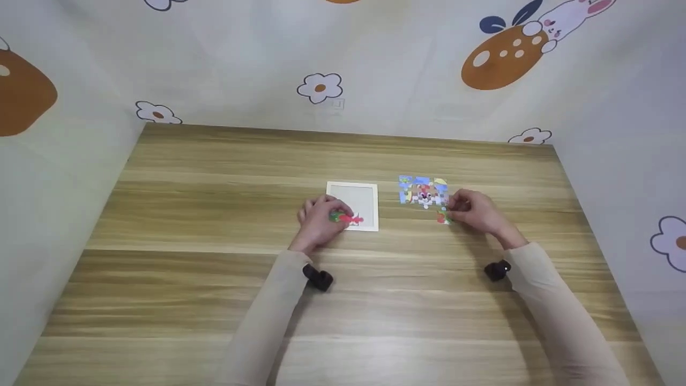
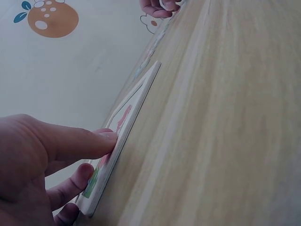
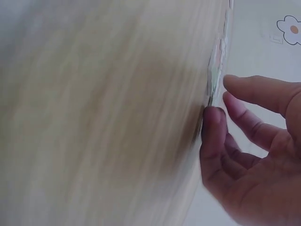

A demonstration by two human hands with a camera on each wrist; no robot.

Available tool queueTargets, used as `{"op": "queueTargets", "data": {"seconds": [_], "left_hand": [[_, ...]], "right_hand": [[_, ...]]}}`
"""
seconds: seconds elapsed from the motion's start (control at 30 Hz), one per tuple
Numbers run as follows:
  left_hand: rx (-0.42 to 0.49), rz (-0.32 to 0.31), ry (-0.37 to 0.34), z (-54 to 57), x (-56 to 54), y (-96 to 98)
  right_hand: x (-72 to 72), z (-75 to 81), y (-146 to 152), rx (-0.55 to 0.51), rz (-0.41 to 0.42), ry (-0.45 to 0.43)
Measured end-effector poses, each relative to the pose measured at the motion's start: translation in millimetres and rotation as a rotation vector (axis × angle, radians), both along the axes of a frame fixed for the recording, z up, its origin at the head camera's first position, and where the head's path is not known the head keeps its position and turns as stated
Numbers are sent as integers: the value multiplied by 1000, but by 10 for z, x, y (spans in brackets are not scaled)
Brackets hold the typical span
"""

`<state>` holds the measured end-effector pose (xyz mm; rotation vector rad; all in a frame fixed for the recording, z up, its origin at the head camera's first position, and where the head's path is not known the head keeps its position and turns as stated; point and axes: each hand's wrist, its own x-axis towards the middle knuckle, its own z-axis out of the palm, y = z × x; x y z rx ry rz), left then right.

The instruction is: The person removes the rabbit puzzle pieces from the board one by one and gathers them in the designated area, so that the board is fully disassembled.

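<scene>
A square white puzzle frame (image 1: pixel 374 214) lies on the table with a grey inner board. Along its near edge sit green and red puzzle pieces (image 1: pixel 353 219), partly hidden by my left hand (image 1: pixel 322 221). In the left wrist view, the thumb (image 2: pixel 89 143) lies over these pieces (image 2: pixel 123 117) while other fingers are by the frame's end. To the right lies a partly joined jigsaw (image 1: pixel 423 192) with an animal face on blue. My right hand (image 1: pixel 476 212) is at its near right corner, fingertips beside a red and green piece (image 1: pixel 442 216); a gap shows between thumb and fingers.
The wood-grain table (image 1: pixel 214 300) runs back to a patterned cloth wall (image 1: pixel 241 64), with cloth on both sides too. Black wrist cameras (image 1: pixel 318 277) are strapped on both sleeves.
</scene>
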<state>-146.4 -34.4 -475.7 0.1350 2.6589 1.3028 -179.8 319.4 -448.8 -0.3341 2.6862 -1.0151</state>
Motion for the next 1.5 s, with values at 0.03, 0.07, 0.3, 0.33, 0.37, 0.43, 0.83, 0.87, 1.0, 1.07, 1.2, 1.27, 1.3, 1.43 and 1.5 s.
{"op": "queueTargets", "data": {"seconds": [0.03, 0.07, 0.3, 0.33, 0.37, 0.43, 0.83, 0.87, 1.0, 1.07, 1.2, 1.27, 1.3, 1.43, 1.5], "left_hand": [[2, 1, -2, 1, 2, 1], [1, 2, -3, 1, 3, 0], [-6, 8, -13, 1, 1, -1], [-8, 6, -14, 3, 4, -1], [-11, 4, -13, 4, 5, -1], [-12, 2, -8, 6, 5, 1], [-24, 28, 15, 18, 38, 37], [-24, 35, 19, 21, 44, 40], [-9, 46, 28, 32, 63, 33], [12, 51, 31, 42, 69, 6], [26, 57, 25, 67, 57, -87], [16, 61, 21, 78, 40, -143], [12, 61, 16, 80, 31, -171], [-1, 46, 2, 72, 5, -251], [-3, 31, 7, 55, -2, -270]], "right_hand": [[12, -2, 9, -1, 1, -4], [22, -6, 16, 2, 3, -7], [39, -12, 25, 3, 15, -7], [39, -11, 25, 4, 17, -4], [39, -11, 27, 3, 19, -2], [41, -9, 29, -3, 20, 3], [48, -17, 39, 5, -4, 10], [50, -21, 38, 1, 0, 20], [58, -29, 38, -12, 17, 55], [56, -37, 36, -9, 18, 62], [42, -19, 22, 12, 4, 56], [30, 14, -5, 19, -6, 51], [24, 36, -25, 18, -12, 43], [11, 120, -160, -22, -13, 11], [13, 146, -248, -63, -8, -13]]}}
